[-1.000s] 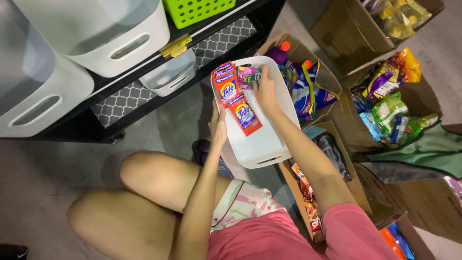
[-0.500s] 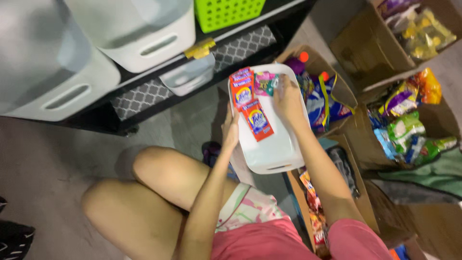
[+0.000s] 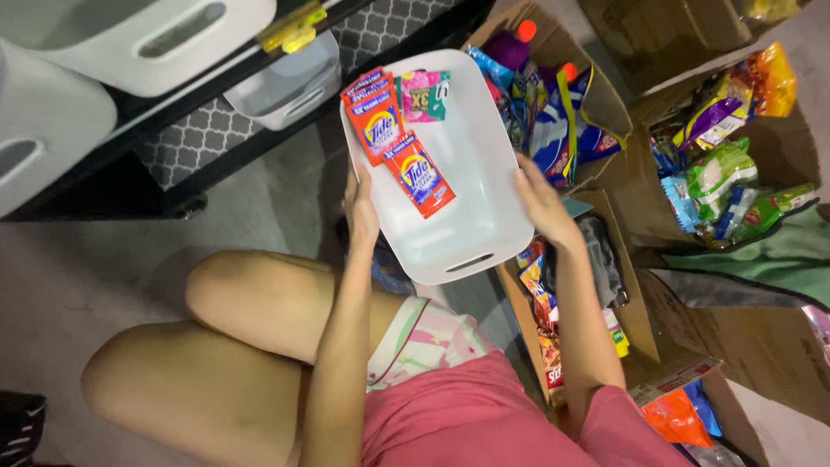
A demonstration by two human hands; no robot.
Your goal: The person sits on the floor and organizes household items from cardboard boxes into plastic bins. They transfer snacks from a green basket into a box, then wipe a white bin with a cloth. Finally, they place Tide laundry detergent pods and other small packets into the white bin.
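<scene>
Grey floor point(image 3: 104, 259) before dark shelf rack point(image 3: 216, 130) of pale bins | left hand point(image 3: 361, 212) clasping white plastic bin point(image 3: 484, 173) by left rim | bin raised above lap, likely light, rigid, smooth-walled, best gripped at both rims; loose orange sachets point(image 3: 398, 147) inside may slide | right hand point(image 3: 543, 201) clasping right rim | snack-filled cardboard boxes point(image 3: 726, 164) at right

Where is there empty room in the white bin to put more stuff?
The white bin is bare across its middle and near end, between the left hand and right hand. Its far corner is crowded: red sachets and a pink packet. The cardboard boxes alongside are stuffed.
</scene>
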